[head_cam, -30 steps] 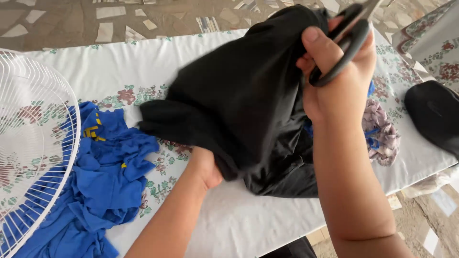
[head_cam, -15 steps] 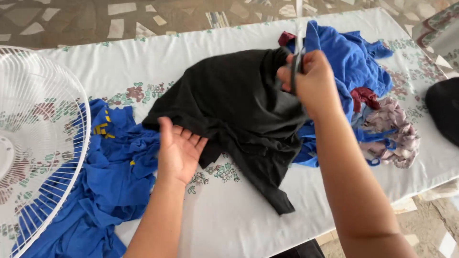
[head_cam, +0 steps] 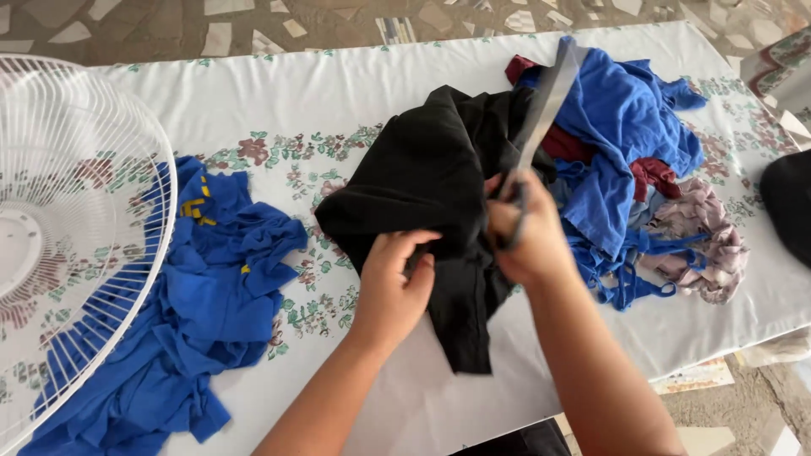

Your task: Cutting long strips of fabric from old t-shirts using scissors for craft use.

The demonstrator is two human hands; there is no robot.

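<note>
On the tabletop (head_cam: pixel 253 101), black cloth (head_cam: pixel 422 177) bunched mid-table, left hand (head_cam: pixel 393 283) fingers pinching its edge taut, right hand (head_cam: pixel 524 232) fingers closed around scissors (head_cam: pixel 541 110), blades up, clear of fabric.

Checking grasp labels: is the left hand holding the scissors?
No. The scissors are in the right hand; the left hand grips the black cloth.

A desk under a white floral-printed cloth (head_cam: pixel 253 93) stands on a brown stone-mosaic floor (head_cam: pixel 127 25) in daylight.
</note>
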